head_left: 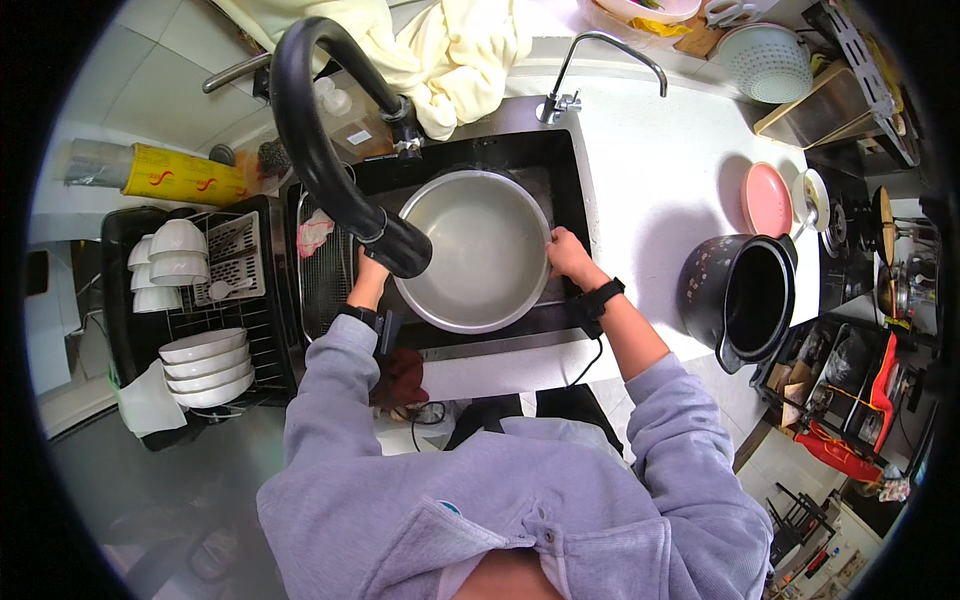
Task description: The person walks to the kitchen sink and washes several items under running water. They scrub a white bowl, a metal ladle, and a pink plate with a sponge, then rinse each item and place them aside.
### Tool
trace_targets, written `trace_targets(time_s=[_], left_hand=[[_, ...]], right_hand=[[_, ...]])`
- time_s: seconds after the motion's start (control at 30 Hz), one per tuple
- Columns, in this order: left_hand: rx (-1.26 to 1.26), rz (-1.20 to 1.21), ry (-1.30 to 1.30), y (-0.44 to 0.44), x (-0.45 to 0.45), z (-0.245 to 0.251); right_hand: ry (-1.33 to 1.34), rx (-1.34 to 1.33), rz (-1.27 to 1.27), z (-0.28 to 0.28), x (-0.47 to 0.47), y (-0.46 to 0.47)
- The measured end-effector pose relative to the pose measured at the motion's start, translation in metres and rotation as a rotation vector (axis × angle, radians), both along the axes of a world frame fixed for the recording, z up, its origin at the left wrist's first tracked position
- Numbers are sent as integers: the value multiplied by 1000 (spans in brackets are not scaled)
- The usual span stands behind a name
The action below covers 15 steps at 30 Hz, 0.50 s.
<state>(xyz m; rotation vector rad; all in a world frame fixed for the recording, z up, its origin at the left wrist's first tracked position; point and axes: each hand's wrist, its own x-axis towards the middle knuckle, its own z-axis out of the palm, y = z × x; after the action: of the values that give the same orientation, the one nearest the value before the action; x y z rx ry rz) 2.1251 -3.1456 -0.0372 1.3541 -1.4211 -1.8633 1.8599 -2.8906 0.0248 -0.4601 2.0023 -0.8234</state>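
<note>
A round, silver-grey metal pot is in the black sink, its inside facing up. My right hand grips the pot's right rim. On the other side, my left hand is at the pot's left edge, its fingers hidden behind the head of the black faucet. Whether those fingers hold the rim cannot be seen. The faucet's curved neck arches over the sink's left part. A wire drain basket with a pink-and-white cloth lies left of my left hand.
White bowls fill a dish rack on the left. A large black pot, a pink plate and a small bowl with a spoon occupy the right counter. Behind the sink are a thin chrome tap and a cream cloth.
</note>
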Motion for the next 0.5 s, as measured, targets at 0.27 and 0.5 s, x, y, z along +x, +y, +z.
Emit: trace_targets(time_s=[0.27, 0.5], left_hand=[[-104, -45, -216, 51, -8, 118], [-125, -49, -107, 96, -14, 145]], right_hand=[[-48, -91, -98, 88, -5, 30], [-92, -93, -188, 129, 1, 81]])
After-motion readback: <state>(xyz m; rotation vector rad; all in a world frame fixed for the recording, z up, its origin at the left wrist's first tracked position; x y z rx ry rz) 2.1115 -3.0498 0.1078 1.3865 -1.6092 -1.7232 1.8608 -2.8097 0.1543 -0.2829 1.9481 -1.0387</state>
